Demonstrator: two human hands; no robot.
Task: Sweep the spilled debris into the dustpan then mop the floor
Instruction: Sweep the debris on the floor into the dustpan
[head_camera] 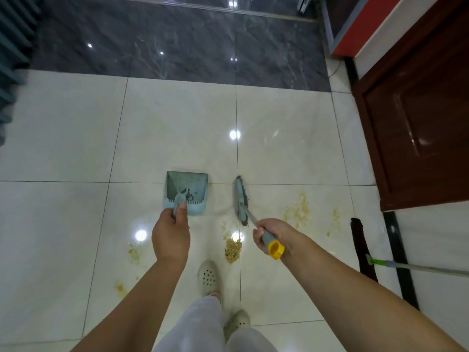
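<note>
Head cam looking straight down. Closest in are the person's pale trouser legs and two white perforated clogs (208, 277) standing on the glossy cream tile floor (63, 148).

Just ahead of the front clog sits the main pile of spilled debris (233, 247), yellowish-green crumbly stuff, with thinner yellow smears off to the left near the left forearm and a bigger patch to the right (299, 208).

Left hand (171, 237) has its fingers curled around the upright handle of the light blue dustpan (186, 193). The pan rests on the floor just left of the pile and a bit beyond it, its comb-toothed edge on the near side and its open mouth pointing away from the person. A few dark bits lie inside.

Right hand (272, 237) has its fingers wrapped around the broom (242, 201) handle, right below the yellow end cap (276, 249). The handle slants down and away to the left. The broom head is long and narrow, its long axis running near-to-far, just right of the dustpan and not touching it. It's just beyond the pile.

Over on the right a flat mop (361, 247) lies on the floor, dark pad running near-to-far, green joint and metal pole heading off to the right edge.

Further out there's a dark wood door (418, 123) on the right, then dark grey marble flooring (177, 41) past the cream tiles. No readable labels or brand names on anything.
</note>
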